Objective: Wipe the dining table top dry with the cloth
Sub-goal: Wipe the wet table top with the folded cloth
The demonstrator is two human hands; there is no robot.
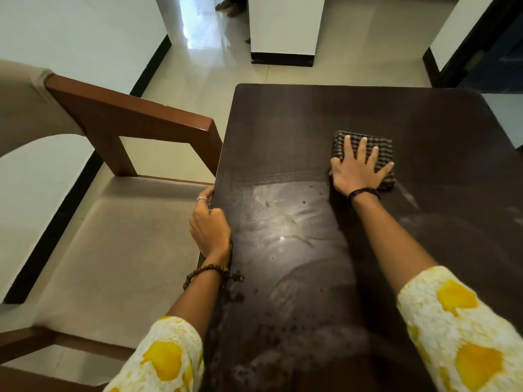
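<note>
The cloth [376, 154] is dark with thin light stripes, and it is folded into a small pad. It lies flat on the dark brown table [283, 123], a bit past the middle and nearer the far end. The right hand [358, 171] lies flat on top of the cloth, with its fingers straight and spread wide apart. It presses down and grips nothing. A dark braided band [364, 192] goes round the right wrist.

Just in front of the cloth, toward the person, the table top has a wet patch [285, 222] that shines, with small drops around it. More dull smears show on the near part of the table.

The left hand [209, 224] holds the left edge of the table. Its fingers curl over the edge and its thumb lies on the top. A ring [200, 198] is on one finger, and a string of brown beads [210, 274] is on the left wrist. Both arms have white sleeves [464, 335] with yellow blotches.

A wooden chair [127, 120] with a tan seat stands right beside the table on the left. The floor [198, 80] is pale and shiny tile. White walls with black strips at the bottom stand farther back.
</note>
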